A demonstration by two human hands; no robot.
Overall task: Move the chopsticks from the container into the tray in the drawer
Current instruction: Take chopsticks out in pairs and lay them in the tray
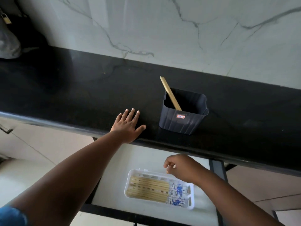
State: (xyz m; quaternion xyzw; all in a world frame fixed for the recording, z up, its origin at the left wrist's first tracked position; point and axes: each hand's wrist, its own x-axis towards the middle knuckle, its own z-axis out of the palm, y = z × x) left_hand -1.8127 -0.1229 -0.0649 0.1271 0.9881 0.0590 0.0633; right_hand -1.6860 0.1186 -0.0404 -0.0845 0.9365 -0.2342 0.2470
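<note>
One chopstick (171,93) remains in the dark container (183,119) on the bench (81,95), its long axis tilted, the upper end leaning up and to the left past the rim. The left hand (127,126) rests flat and spread wide on the bench just left of the container, holding nothing. The right hand (180,168) hovers below the bench edge over the white tray (191,205) in the drawer (114,185), fingers loosely curled; whether it grips anything cannot be told. By position the left hand is judged nearer, though the right hand appears to be the working one.
</note>
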